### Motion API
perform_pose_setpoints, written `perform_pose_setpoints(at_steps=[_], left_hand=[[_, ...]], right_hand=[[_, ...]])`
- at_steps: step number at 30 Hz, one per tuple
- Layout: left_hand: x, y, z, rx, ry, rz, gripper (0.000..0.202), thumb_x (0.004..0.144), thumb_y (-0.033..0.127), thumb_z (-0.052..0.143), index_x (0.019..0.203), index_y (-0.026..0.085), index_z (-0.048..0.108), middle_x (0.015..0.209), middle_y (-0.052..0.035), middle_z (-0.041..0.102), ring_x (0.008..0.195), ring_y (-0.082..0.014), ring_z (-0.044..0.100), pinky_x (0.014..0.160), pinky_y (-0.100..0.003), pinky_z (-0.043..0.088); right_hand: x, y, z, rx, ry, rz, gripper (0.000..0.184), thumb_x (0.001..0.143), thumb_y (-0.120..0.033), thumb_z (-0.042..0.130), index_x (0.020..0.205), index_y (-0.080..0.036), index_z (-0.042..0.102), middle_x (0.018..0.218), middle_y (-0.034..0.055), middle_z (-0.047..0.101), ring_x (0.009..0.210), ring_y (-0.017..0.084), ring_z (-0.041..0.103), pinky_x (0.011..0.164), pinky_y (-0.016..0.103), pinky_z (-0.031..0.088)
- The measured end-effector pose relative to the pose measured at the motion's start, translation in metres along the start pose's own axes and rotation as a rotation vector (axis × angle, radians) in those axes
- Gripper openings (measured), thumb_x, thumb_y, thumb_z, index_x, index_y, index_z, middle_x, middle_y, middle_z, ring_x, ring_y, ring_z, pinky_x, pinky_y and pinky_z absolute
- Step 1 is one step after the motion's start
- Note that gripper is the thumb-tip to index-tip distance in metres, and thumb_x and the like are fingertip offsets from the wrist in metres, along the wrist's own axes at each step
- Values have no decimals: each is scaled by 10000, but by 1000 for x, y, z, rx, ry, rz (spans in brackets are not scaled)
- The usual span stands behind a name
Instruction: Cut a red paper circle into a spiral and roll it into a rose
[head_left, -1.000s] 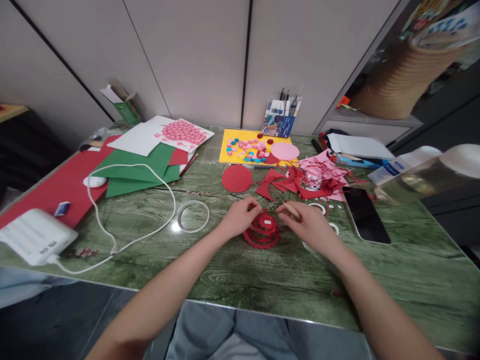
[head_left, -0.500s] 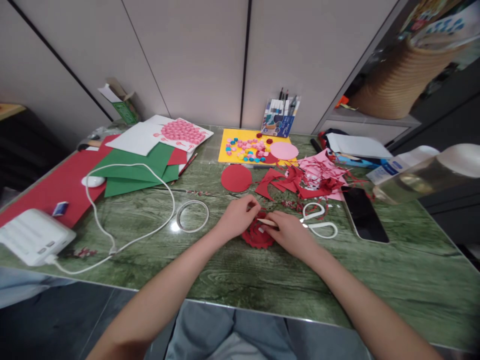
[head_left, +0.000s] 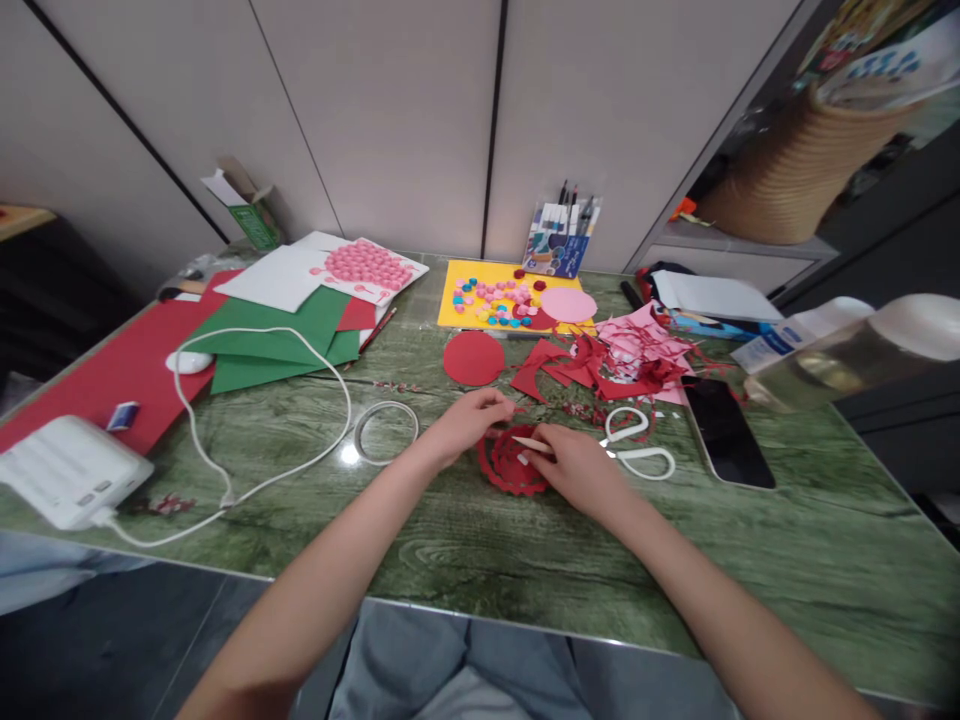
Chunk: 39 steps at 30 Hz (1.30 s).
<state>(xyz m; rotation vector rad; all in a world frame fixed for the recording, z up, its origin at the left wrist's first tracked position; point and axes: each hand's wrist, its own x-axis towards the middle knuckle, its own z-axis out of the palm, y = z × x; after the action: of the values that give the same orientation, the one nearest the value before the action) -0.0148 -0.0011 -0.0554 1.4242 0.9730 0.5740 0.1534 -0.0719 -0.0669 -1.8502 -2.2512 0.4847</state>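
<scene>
Lettering on the blue pen pack (head_left: 559, 245) at the counter's (head_left: 450, 570) far edge is too small to read, as is the print on the green box (head_left: 259, 224) near the far left corner. A red paper spiral (head_left: 517, 480) with scalloped rims sits near the counter's middle, green wood-grain top showing between it and the near edge. The left hand's (head_left: 469, 425) grip pinches the spiral's far left part; the right hand's (head_left: 574, 465) grip pinches a pale stick (head_left: 529, 444), its tip over the spiral. Just beside that hand lie white-handled scissors (head_left: 621, 455), then a phone (head_left: 727, 435) nearer the right edge. Toward the left edge, a white ring (head_left: 358, 440) and looped cable (head_left: 228, 499) take up room. Beyond the spiral, a red disc (head_left: 474, 358) lies toward the far edge.
</scene>
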Motion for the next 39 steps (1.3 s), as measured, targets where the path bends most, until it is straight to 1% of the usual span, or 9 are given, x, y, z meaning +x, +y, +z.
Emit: perform_pose_setpoints(at_steps=[2, 7, 11, 14, 19, 24, 28, 34, 39], left_hand=[[-1, 1, 1, -35, -28, -10, 184, 790, 312, 496, 719, 144, 526, 837, -50, 612, 737, -129, 581, 672, -258, 480], [-5, 6, 0, 22, -116, 10, 130, 751, 265, 543, 691, 151, 555, 647, 20, 530, 588, -96, 487, 572, -204, 396], [-11, 11, -3, 147, -171, 58, 110, 741, 254, 555, 705, 158, 596, 693, 11, 567, 645, -114, 489, 607, -210, 377], [-15, 13, -3, 281, -145, 98, 141, 783, 273, 497, 752, 172, 590, 733, 5, 575, 667, -123, 497, 628, -221, 385], [-17, 16, -3, 300, -116, 91, 169, 803, 286, 471, 773, 159, 580, 705, 11, 545, 652, -118, 480, 592, -213, 367], [-16, 20, -2, 253, -129, 79, 161, 803, 282, 484, 748, 150, 559, 675, 26, 510, 632, -105, 461, 584, -208, 351], [-14, 14, 0, 116, -153, 8, 149, 785, 289, 521, 748, 149, 553, 653, 33, 509, 605, -98, 459, 567, -206, 346], [-10, 3, 1, -35, -186, -91, 160, 769, 309, 552, 751, 150, 533, 664, 16, 584, 647, -115, 560, 627, -218, 404], [-10, 6, 2, -114, -197, -174, 159, 777, 306, 547, 749, 155, 503, 725, -25, 644, 699, -134, 626, 637, -229, 443]], right_hand=[[0, 0, 0, -6, -3, 4, 168, 862, -344, 495, 763, -209, 492, 787, 20, 621, 683, 162, 584, 581, 242, 335], [0, 0, -2, -23, -11, 23, 166, 865, -349, 485, 773, -210, 480, 788, 23, 624, 681, 165, 585, 571, 244, 319], [0, -2, -3, -24, -9, 33, 120, 855, -300, 493, 776, -211, 486, 793, 22, 631, 661, 160, 585, 556, 243, 300], [-1, -3, -4, -18, 8, 42, 125, 848, -304, 504, 770, -208, 486, 790, 26, 636, 665, 163, 593, 550, 242, 295], [0, -3, -2, -21, 28, 61, 130, 806, -318, 563, 785, -209, 494, 780, 15, 651, 680, 174, 615, 532, 240, 282], [-1, -2, -5, -47, 16, 77, 136, 818, -341, 543, 789, -215, 502, 783, 14, 662, 701, 187, 628, 529, 250, 270], [-2, -2, -7, -63, -1, 91, 166, 849, -364, 493, 781, -213, 504, 774, 30, 664, 689, 196, 628, 529, 256, 266], [-1, -3, -7, -48, -2, 106, 222, 844, -407, 492, 753, -207, 525, 730, 44, 660, 677, 198, 620, 531, 254, 275], [-1, 20, -32, 4, 25, 138, 282, 839, -453, 477, 721, -203, 533, 647, 11, 629, 590, 159, 577, 506, 235, 302]])
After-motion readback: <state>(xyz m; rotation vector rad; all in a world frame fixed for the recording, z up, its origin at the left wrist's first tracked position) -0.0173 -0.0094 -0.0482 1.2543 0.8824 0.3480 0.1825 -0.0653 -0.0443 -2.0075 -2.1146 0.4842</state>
